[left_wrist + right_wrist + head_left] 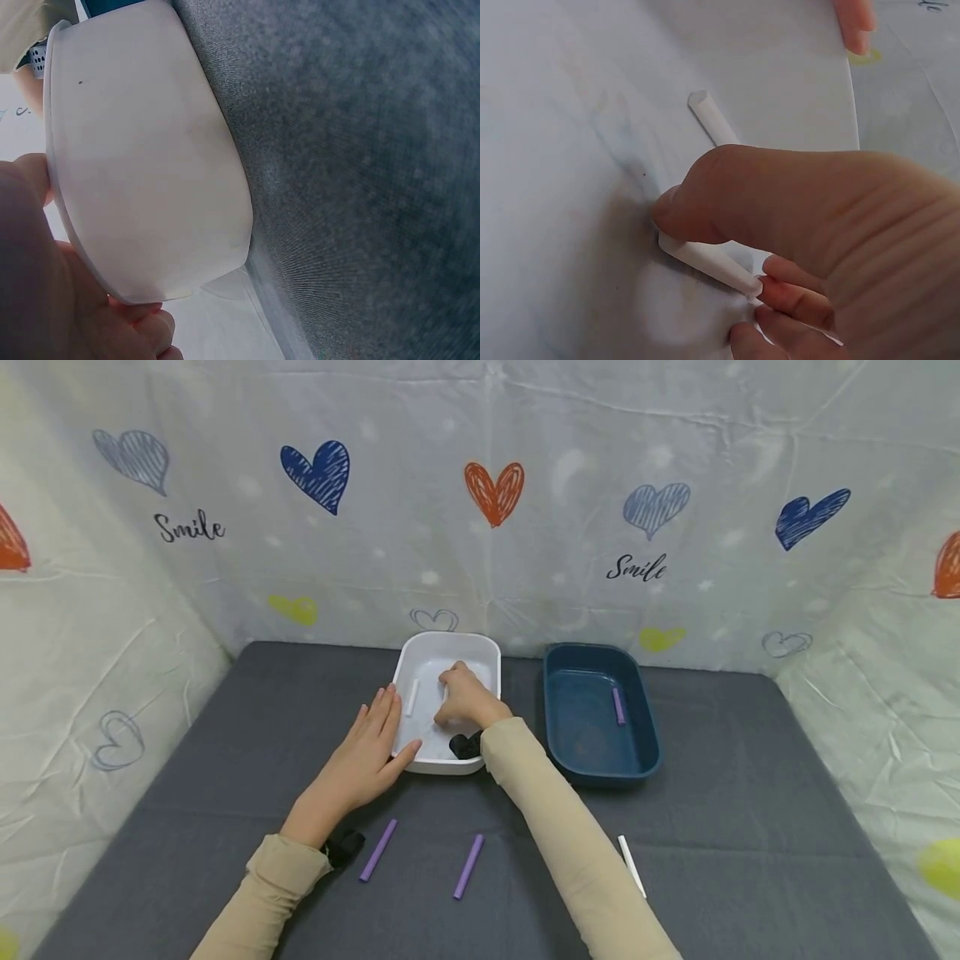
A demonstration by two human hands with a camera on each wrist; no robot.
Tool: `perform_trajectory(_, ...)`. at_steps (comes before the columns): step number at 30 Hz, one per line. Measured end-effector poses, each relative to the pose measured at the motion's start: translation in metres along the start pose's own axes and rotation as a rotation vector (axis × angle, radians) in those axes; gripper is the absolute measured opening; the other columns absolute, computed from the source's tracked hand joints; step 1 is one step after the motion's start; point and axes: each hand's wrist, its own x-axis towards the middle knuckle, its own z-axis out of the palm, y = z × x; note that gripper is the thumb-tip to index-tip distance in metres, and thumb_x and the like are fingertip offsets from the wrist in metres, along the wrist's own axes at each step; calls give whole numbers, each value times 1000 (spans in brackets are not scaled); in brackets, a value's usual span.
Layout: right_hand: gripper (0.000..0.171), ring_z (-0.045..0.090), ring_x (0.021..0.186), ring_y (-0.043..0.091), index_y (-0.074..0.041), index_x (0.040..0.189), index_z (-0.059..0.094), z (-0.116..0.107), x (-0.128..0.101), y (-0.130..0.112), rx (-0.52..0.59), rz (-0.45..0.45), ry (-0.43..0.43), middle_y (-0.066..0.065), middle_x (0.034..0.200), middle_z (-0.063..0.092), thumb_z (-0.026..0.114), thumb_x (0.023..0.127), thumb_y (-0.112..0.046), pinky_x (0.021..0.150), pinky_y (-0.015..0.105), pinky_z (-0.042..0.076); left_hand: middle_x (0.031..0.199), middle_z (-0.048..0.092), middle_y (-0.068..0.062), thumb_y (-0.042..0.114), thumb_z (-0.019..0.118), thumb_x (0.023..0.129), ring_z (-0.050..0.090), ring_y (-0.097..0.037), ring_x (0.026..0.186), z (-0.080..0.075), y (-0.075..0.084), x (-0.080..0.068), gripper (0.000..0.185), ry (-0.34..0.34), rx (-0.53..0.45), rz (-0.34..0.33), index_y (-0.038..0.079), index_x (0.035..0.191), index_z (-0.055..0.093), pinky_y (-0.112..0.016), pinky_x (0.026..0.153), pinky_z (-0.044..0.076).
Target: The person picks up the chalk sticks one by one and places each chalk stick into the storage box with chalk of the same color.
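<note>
Left hand [45,285] holds white tub [142,165] on grey cloth [360,187].

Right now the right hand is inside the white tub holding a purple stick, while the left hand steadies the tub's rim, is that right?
Not quite: the stick in the right hand is white, not purple, as the right wrist view shows. The rest holds: that hand is inside the white tub, and the left hand steadies its rim.

three purple sticks [378,850], three white sticks [412,697], two tubs [417,653]
</note>
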Motion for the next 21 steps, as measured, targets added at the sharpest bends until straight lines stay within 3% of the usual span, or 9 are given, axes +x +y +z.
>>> perform_trajectory(21, 77, 51, 118, 21, -6, 146, 48, -13, -5, -8, 38, -30, -65, 15, 136, 49, 82, 79, -20, 102, 30, 43, 164, 1, -23, 47, 41, 105, -2, -34, 151, 0, -1, -1, 82, -1, 11, -7, -10, 154, 10, -55, 120, 7)
